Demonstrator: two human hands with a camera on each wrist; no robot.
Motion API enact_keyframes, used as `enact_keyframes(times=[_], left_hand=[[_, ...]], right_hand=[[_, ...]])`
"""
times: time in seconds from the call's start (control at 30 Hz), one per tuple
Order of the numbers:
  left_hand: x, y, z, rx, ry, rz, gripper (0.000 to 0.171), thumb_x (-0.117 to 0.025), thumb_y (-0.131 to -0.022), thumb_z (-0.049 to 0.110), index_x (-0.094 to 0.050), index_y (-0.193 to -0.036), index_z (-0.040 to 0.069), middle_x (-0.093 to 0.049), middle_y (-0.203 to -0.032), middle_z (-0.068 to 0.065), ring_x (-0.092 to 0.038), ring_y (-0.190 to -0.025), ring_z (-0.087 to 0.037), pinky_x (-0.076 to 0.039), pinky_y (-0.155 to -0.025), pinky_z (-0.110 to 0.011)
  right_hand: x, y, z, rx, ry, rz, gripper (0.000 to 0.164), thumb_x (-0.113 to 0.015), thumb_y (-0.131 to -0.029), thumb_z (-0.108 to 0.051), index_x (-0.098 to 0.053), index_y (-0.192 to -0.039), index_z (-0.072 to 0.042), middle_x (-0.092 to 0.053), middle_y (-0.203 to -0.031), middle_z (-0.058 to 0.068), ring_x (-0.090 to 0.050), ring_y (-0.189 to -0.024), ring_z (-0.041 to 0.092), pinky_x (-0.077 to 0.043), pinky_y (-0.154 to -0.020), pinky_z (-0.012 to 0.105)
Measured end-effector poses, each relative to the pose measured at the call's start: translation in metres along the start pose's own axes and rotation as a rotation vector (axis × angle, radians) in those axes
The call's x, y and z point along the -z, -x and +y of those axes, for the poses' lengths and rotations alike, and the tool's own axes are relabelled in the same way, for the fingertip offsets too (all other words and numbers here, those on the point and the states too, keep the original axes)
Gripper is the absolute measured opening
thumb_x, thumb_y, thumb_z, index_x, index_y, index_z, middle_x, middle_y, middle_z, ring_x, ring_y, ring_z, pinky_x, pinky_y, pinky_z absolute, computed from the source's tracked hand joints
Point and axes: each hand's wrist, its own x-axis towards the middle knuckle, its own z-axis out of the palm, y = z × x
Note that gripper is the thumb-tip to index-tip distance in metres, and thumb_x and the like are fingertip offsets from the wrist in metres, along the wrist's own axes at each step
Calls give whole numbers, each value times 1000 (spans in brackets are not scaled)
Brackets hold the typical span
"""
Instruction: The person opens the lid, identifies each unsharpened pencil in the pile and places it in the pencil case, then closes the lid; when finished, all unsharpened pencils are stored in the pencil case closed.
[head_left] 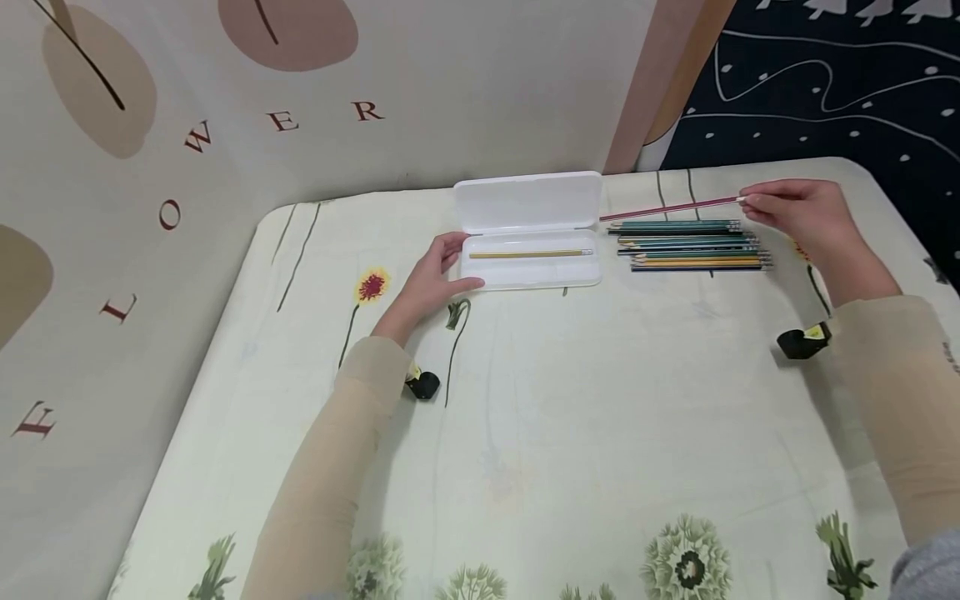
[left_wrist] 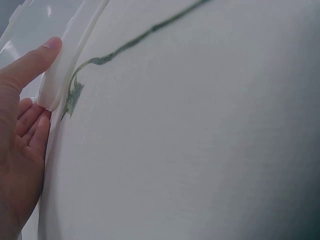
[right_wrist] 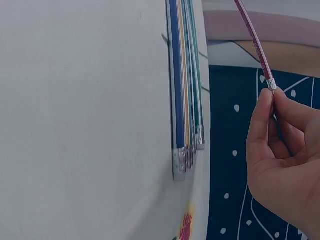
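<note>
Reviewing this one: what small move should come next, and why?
Probably the right hand should move the red pencil leftward over the white case: the case stands open, a yellow pencil already lies inside, and the left hand holds its left end.

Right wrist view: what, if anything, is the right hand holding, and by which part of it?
The right hand holds a red pencil, pinched at the end with the metal band.
</note>
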Motion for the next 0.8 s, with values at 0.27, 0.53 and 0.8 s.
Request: enact_keyframes(times=[0.27, 0.53, 0.8], left_hand=[[0, 0, 0, 1, -6, 2, 86, -83, -82, 22, -33, -151, 15, -39, -158, -5, -35, -149, -16, -30, -126, -26], [0, -1, -1, 3, -6, 1, 86, -83, -82, 23, -33, -151, 16, -39, -158, -4, -35, -149, -16, -30, -126, -27], [0, 0, 0, 5, -7, 0, 86, -83, -82, 23, -33, -151, 16, -40, -158, -4, -35, -149, -16, -30, -126, -27]], right_hand=[[-11, 4, -4, 25, -92, -74, 11, -72, -89, -9, -78, -91, -18, -72, -83, -14, -70, -75, -2, -59, -67, 9], [-23, 2, -6, 17, -53, -79, 11, -73, -88, -13, -77, -96, -19, -71, -85, -14, -70, -77, -2, -59, -70, 9], [-39, 0, -7, 11, 20, -74, 22, -73, -88, -19, -76, -110, -20, -68, -92, -15, -68, -82, -3, -59, -75, 9]])
